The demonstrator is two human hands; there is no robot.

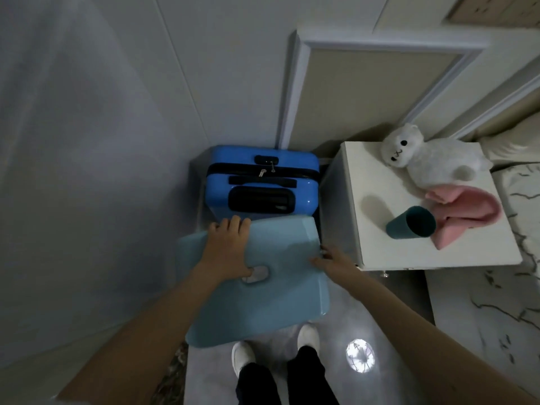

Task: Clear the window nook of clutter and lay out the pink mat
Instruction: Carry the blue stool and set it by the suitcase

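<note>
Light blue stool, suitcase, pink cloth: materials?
Light blue stool: likely moulded plastic, smooth, semi-gloss, with a cut-out handle hole. Blue suitcase: hard glossy shell, probably plastic, with highlights on its edges and a black zip. Pink cloth: soft, fleece-like fabric, matte, lying in folds.

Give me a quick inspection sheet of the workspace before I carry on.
Surface: white bedside cabinet top, glossy grey floor.
Job's things: pink cloth, crumpled on the cabinet; whether it is the mat, cannot tell.
Clutter: light blue stool held above the floor; blue suitcase upright behind it; plush toy and teal cup lying on the cabinet.
Grippers: left hand grips the stool's top through its slot; right hand holds its right edge.
Cables: nothing seen.
Surroundings: grey wall, bed at right.
</note>
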